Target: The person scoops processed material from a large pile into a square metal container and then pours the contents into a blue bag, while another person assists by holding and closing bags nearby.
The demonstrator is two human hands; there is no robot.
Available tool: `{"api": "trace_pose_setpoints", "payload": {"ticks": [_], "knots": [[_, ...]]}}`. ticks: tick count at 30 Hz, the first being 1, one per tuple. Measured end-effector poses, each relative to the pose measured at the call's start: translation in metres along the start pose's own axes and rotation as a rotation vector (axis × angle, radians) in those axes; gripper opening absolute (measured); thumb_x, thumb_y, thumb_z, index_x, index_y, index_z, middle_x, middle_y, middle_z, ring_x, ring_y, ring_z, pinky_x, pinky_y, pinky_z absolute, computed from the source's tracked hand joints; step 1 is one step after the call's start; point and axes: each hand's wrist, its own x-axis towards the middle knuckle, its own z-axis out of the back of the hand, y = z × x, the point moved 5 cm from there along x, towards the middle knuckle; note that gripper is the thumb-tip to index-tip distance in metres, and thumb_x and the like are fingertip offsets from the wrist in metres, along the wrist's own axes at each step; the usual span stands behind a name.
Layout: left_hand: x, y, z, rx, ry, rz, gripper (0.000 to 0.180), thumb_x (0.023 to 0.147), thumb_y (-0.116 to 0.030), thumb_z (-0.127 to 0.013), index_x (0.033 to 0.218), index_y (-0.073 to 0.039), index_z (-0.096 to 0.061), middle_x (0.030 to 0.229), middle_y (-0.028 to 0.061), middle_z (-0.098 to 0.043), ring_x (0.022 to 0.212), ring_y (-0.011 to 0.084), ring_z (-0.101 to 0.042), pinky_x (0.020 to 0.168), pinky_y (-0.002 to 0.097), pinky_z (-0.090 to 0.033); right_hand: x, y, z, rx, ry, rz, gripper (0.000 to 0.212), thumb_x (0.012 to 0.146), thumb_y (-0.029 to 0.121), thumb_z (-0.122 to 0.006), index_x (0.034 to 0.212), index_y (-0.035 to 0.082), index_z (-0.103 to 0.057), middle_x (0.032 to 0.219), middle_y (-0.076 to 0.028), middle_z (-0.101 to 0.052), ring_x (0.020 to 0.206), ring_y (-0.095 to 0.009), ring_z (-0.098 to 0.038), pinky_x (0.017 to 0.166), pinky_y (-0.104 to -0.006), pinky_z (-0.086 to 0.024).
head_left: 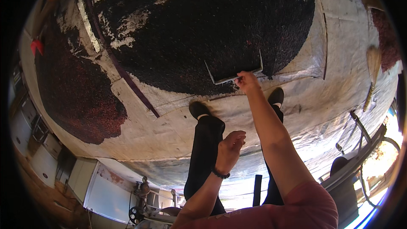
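My right hand (248,81) is closed on the near rim of a three-sided metal scoop (222,80), at the rim's right end. The scoop's thin side walls point away from me, and dark grains lie between them. A wide heap of small, nearly black grains (203,29), flecked with red, spreads on a pale sheet (178,118); the scoop sits at its near edge. Above my left thigh my left hand (231,148) hangs with loosely bent fingers, a dark bead bracelet at its wrist, and nothing visible in it.
A dark red-brown heap (85,101) lies at left, beyond a purple strip (131,89). At right are a straw broom (373,68) and a reddish heap (386,40). My shoes stand on the sheet by the main heap. A wheeled machine (142,201) stands at lower left.
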Motion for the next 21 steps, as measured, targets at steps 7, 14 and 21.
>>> {"api": "trace_pose_setpoints", "payload": {"ticks": [7, 14, 21], "knots": [[0.002, -0.003, -0.002, 0.023, 0.014, 0.005, 0.018, 0.073, -0.001, -0.042, 0.089, 0.001, -0.051, 0.081, 0.0073, -0.056, 0.069, 0.0121, -0.055, 0.056, 0.0207, -0.042, -0.009, 0.008, -0.017, -0.005, 0.103, 0.017, 0.012, 0.063, -0.004, -0.050, 0.061, 0.003, -0.041, 0.062, -0.008, -0.042, 0.053, -0.019, -0.042, 0.050, -0.0299, -0.041], [0.005, -0.004, 0.000, -0.030, -0.010, -0.007, 0.018, 0.072, 0.001, -0.042, 0.087, 0.002, -0.052, 0.081, 0.0068, -0.056, 0.068, 0.0119, -0.055, 0.056, 0.0202, -0.043, -0.039, 0.015, -0.020, 0.005, 0.206, 0.012, 0.008, 0.062, -0.004, -0.050, 0.064, 0.002, -0.045, 0.066, -0.008, -0.046, 0.062, -0.020, -0.045, 0.057, -0.0313, -0.041], [0.006, -0.010, 0.002, -0.032, -0.019, -0.038, 0.018, 0.071, 0.001, -0.044, 0.087, 0.001, -0.052, 0.080, 0.0065, -0.055, 0.068, 0.0121, -0.055, 0.055, 0.0204, -0.043, -0.038, 0.028, -0.026, -0.097, 0.258, 0.126, 0.012, 0.059, -0.001, -0.055, 0.058, 0.006, -0.046, 0.062, -0.004, -0.045, 0.061, -0.017, -0.043, 0.058, -0.0322, -0.036]]}}
